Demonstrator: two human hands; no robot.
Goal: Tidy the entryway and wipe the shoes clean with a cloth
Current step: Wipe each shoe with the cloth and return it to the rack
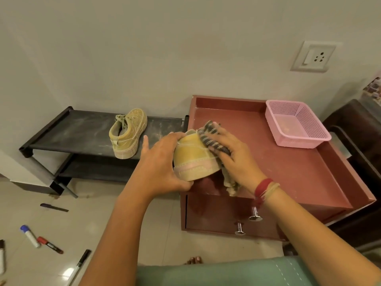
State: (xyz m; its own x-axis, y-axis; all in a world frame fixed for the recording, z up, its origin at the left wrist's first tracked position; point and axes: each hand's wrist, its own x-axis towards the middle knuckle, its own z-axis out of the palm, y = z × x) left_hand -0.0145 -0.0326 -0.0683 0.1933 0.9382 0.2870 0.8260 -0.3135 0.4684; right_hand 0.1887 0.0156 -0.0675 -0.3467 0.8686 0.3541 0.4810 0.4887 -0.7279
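Note:
My left hand (162,162) grips a yellow sneaker (192,156) by its heel, holding it above the front left corner of the red-brown cabinet (288,168). My right hand (235,155) presses a striped cloth (214,139) against the sneaker's side, and the cloth's loose end hangs below my wrist. The matching yellow sneaker (127,133) stands on the dusty top shelf of the black shoe rack (82,131) to the left.
A pink mesh basket (296,122) sits on the cabinet's back right. Several markers (31,236) and pens (79,265) lie scattered on the tiled floor at lower left. A dark wooden piece of furniture (358,151) stands to the right. A wall socket (313,56) is above.

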